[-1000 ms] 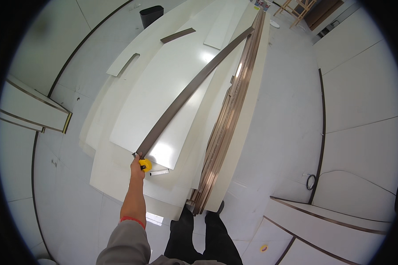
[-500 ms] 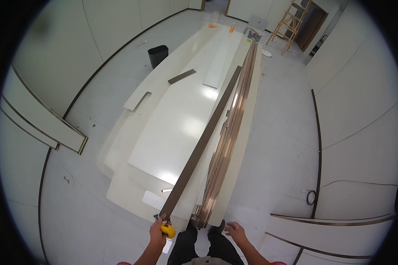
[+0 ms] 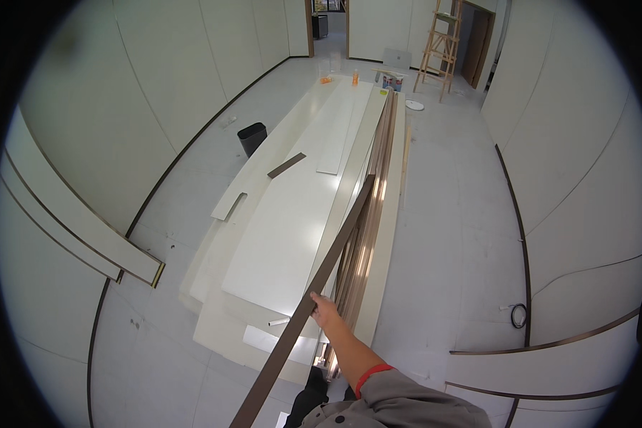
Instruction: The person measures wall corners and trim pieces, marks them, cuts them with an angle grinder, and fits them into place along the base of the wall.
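A long dark brown trim strip (image 3: 281,348) slants over the white panels, its far end against a bundle of shiny copper-brown metal trim strips (image 3: 367,250). Partway along it, my right hand (image 3: 324,311) is closed around the strip's right edge. The strip's near end runs out of the picture at the bottom. My left hand is out of view, and so is the yellow tape measure it held earlier. On the large white panel (image 3: 278,242) lies a short brown offcut (image 3: 287,165).
Stacked panels fill the middle of the floor. A black bin (image 3: 252,139) stands to their left, with a wooden stepladder (image 3: 439,53) at the far right. An orange bottle (image 3: 355,77) and a paint bucket (image 3: 392,83) are at the far end. Coiled black cable (image 3: 518,315) lies right.
My right hand has moved from beside my legs to grip the brown strip. The strip has shifted back toward me. My left hand and the tape measure have left the view.
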The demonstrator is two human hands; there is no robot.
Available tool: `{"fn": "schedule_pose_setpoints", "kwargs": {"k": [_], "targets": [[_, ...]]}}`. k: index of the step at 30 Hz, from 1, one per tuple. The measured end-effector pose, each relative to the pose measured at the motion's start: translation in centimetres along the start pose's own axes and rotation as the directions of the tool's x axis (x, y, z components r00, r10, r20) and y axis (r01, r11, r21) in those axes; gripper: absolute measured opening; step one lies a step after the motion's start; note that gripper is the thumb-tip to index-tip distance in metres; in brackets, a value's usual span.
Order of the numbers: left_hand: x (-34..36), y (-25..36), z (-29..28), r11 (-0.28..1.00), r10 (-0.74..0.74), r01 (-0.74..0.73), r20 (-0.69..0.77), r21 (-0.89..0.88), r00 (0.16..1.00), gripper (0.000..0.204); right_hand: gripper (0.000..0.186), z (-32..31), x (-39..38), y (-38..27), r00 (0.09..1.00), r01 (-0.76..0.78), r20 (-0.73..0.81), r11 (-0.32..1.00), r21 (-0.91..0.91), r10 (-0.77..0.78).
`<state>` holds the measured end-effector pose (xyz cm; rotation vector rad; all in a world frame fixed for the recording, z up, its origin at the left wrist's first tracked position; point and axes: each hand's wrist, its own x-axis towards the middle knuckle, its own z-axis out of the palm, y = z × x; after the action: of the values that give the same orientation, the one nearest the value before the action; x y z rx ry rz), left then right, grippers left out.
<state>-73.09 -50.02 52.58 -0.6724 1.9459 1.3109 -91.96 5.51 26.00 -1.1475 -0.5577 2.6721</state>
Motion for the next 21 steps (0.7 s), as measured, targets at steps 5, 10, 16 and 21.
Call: {"fn": "schedule_pose_setpoints", "kwargs": {"k": [5, 10, 16, 21], "targets": [[-1.3, -7.1, -7.4, 0.992, -0.043, -0.010, -0.423, -0.123, 0.905, 0.042, 0.033, -0.1, -4.4, 5.9, 0.992, -0.105, 0.054, 0.990, -0.098, 0.111], [-7.5, 7.5, -5.5, -0.002, 0.319, 0.254, -0.240, 0.967, 0.917, 0.023, 0.032, -0.4, -11.8, 12.1, 0.974, -0.227, 0.012, 0.973, -0.035, 0.228], [1.8, 2.5, -18.6, 0.372, 0.385, -0.221, 0.067, 0.901, 0.921, 0.028, 0.034, -1.3, -12.4, 16.3, 0.980, -0.171, 0.107, 0.985, 0.033, 0.167], [7.0, -3.6, -22.8, 0.575, 0.305, -0.186, 0.002, 0.797, 0.952, 0.040, 0.035, 0.3, -15.6, 18.0, 0.982, -0.078, 0.181, 0.993, 0.087, 0.061]]}}
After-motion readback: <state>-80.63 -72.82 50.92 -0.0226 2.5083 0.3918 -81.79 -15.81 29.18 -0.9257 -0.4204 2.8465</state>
